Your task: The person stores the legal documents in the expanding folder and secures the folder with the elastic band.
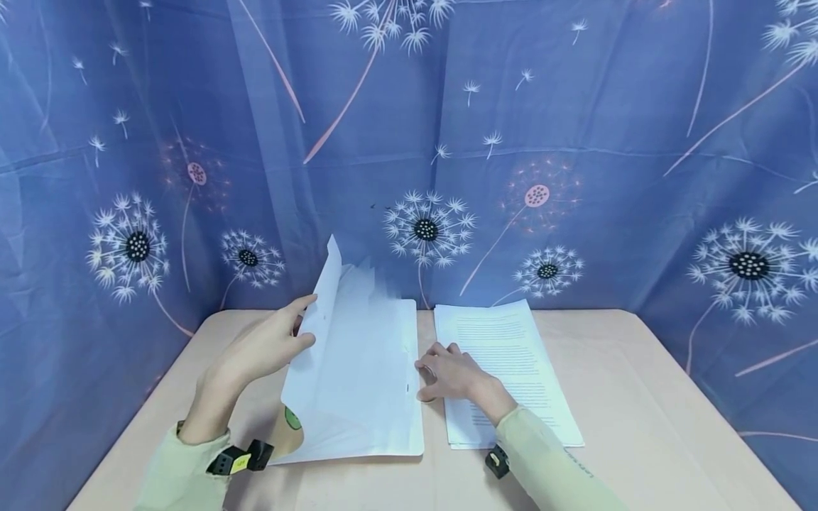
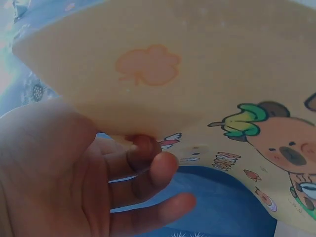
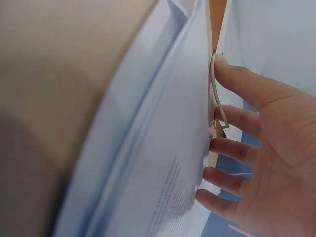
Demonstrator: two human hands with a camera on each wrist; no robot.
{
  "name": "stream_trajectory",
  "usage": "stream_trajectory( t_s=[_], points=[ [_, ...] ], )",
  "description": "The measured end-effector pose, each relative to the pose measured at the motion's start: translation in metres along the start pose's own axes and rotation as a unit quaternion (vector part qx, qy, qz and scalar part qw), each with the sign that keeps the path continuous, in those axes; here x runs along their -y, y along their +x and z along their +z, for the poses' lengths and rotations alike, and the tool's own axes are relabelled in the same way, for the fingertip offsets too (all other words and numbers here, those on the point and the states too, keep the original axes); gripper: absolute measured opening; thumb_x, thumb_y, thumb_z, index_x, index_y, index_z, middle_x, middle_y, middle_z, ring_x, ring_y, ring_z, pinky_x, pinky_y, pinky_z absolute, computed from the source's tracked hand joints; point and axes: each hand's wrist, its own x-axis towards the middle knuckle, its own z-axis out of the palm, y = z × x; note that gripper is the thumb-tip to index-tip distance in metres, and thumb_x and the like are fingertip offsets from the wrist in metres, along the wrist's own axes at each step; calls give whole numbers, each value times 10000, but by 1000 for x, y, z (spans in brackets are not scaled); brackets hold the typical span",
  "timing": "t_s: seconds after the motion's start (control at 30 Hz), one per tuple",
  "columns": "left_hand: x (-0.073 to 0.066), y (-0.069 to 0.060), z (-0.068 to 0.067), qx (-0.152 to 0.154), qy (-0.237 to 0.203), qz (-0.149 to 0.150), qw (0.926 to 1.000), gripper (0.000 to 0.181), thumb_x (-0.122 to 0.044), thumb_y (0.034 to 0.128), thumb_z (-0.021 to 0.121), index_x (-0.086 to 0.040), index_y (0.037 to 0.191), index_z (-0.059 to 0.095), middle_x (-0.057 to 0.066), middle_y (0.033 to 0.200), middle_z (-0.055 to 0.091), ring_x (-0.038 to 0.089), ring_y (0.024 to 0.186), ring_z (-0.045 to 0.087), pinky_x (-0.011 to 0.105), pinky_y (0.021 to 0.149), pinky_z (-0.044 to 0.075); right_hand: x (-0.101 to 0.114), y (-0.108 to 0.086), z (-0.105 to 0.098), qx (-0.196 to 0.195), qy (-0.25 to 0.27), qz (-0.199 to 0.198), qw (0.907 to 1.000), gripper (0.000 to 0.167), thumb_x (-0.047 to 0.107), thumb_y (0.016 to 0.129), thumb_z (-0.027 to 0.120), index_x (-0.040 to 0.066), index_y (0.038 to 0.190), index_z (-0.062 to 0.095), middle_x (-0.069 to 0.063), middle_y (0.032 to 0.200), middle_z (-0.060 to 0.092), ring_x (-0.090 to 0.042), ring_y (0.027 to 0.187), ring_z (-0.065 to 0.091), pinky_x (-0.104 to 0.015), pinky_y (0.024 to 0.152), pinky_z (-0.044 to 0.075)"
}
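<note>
A folder (image 1: 364, 397) lies on the table with its front cover raised at the left, showing white inner sheets. Its outer cover (image 2: 192, 103) is tan with cartoon animal prints. My left hand (image 1: 262, 351) holds the cover's left edge between thumb and forefinger, the other fingers loosely bent. Along the folder's right edge, my right hand (image 1: 456, 376) holds a thin pale bent strap (image 3: 214, 89) between thumb and forefinger. How that strap joins the folder is partly hidden. Under the right wrist lies a stack of printed sheets (image 1: 505, 348).
The pale table (image 1: 652, 426) has rounded back corners. Blue dandelion-patterned cloth (image 1: 575, 177) hangs behind it and at both sides. The printed stack sits close beside the folder's right edge, with a narrow strip of tabletop between them.
</note>
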Motion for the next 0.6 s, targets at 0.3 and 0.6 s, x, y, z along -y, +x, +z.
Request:
stream_trajectory(
  t_s=[0.3,0.6],
  points=[
    [7,-14,7,-869,-66,-31,9962,566,-162,938,504,-108,1497,440,34,927,569,111,528,358,273,508,322,4,0,3,-103,316,-46,9994,611,447,792,772,196,1333,634,-39,1335,541,-300,1133,473,-572,946,414],
    [4,-16,14,-1150,-151,11,9932,508,-167,948,520,-106,1451,506,19,897,591,119,529,401,269,505,345,4,-1,3,-179,188,169,9995,608,472,773,781,230,1314,647,-24,1331,550,-307,1155,487,-579,962,413]
  ],
)
